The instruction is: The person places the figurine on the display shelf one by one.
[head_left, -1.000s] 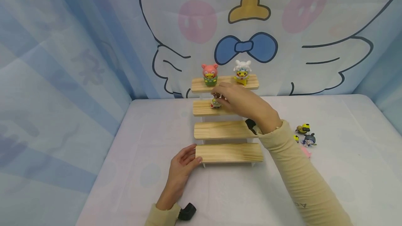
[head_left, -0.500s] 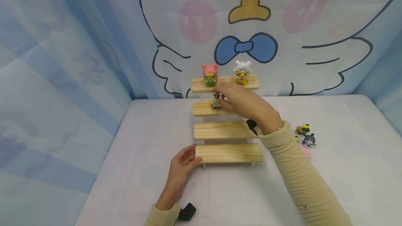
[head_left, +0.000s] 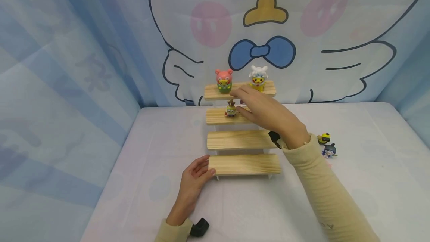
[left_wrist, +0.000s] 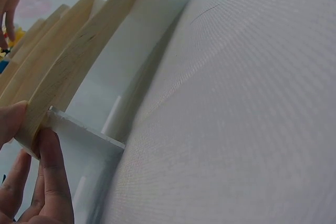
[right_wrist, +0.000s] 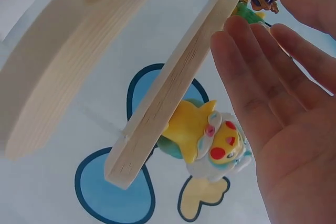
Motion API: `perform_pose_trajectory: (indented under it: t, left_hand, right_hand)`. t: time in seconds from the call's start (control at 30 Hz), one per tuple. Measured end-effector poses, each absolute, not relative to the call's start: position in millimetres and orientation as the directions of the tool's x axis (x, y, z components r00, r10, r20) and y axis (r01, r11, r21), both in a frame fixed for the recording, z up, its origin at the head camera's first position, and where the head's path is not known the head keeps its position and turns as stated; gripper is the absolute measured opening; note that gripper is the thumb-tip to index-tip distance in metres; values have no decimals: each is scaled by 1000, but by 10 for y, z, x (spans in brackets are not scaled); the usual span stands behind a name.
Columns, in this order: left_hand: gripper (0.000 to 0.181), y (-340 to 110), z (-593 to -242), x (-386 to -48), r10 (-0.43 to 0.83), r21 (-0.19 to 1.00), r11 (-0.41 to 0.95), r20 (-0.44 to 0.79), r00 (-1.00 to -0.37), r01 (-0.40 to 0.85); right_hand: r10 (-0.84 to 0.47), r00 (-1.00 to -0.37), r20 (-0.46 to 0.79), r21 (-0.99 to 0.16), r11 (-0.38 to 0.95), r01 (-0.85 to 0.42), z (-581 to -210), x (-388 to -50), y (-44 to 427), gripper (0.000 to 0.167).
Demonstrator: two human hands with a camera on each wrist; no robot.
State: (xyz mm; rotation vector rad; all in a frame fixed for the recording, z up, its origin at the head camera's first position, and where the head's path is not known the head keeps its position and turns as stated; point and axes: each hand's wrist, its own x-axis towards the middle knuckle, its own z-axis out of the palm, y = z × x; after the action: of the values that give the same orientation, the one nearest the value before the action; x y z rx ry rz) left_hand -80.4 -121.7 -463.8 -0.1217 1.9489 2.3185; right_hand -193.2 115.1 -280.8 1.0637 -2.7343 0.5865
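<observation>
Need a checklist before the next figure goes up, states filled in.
1. Crowned figure upright on second tier: ok.
2. Right hand off it: cannot tell, contact at the thumb is unclear.
3. Left hand holding bottom tier: ok.
4. Pink figure and white figure upright up top: ok.
5. Second tier's right end visible from head view: not ok, right hand covers it.
</observation>
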Motion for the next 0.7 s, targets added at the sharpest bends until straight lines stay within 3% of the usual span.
perform_pose_trajectory:
  t: [0.7]
  left_hand:
    - [57, -1228, -4647, -800, 32, 976, -162, -142, -989, -146]
  right_hand:
    - [-586, -767, 262, -276, 716, -641, -2892, -1733, 1455, 42]
